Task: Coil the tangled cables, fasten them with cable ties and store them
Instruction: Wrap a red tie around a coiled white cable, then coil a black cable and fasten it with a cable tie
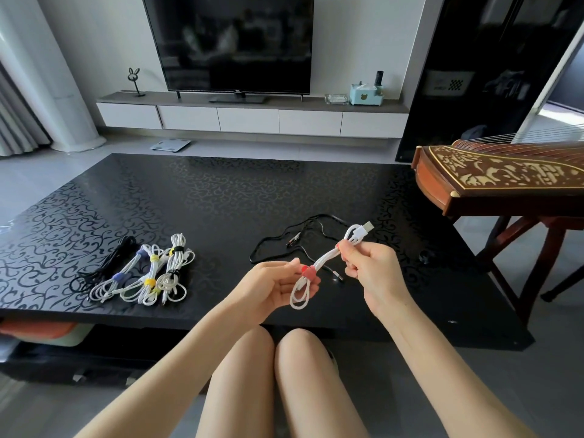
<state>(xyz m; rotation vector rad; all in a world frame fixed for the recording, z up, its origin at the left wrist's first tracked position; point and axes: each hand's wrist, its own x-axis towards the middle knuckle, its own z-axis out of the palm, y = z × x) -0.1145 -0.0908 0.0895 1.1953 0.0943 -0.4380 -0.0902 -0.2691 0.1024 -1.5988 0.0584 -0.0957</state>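
White cable (328, 259), folded into a long narrow coil, is held in the air above the near part of the black patterned surface (221, 191), slanting from seven o'clock up to one o'clock. A red cable tie (308, 273) is wrapped round the coil near its lower end, and small loops hang free below the tie. The left hand (278, 284) lies palm up, its fingers (295, 263) pinching the coil at the tie. The right hand (366, 263) grips the upper part, its fingers (346, 248) curled round the strands. The USB plug (366, 227) sticks out past them toward one o'clock.

At twelve o'clock from the held coil a loose black cable (294, 241) sprawls uncoiled on the surface. Well apart at nine o'clock lies a row of tied bundles (142, 276): several white ones with purple, yellow and black ties, close side by side, and a black bundle (104, 267) at the row's left end.

At two o'clock, beside the surface, a wooden zither (505, 178) rests on a stand. Beyond the surface at twelve o'clock a dark television (230, 42) stands on a low white cabinet.
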